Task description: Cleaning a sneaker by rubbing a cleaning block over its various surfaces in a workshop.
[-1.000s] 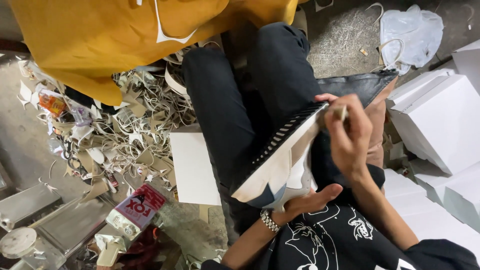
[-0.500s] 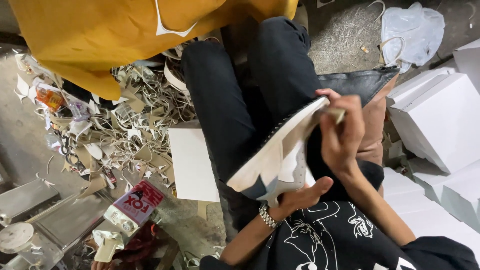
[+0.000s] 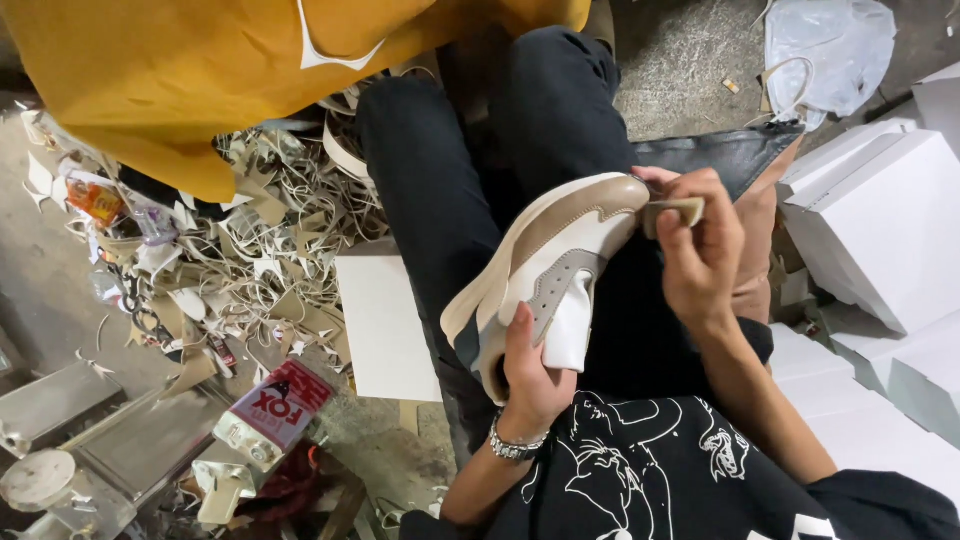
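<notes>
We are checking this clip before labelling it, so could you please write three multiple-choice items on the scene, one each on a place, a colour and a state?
1. Where does the shoe rest?
A. on the white boxes
B. over the person's lap
C. on the scrap pile

2. What colour is the shoe's toe cap?
A. tan
B. red
C. green

3. How is the shoe held?
A. lying untouched
B. pinched by the right hand alone
C. gripped at the heel end by the left hand

Answers:
1 B, it lies above the black trousers.
2 A, the toe cap is tan, beside white panels.
3 C, the left hand wraps the heel end while the right hand presses a small beige block to the toe.
</notes>
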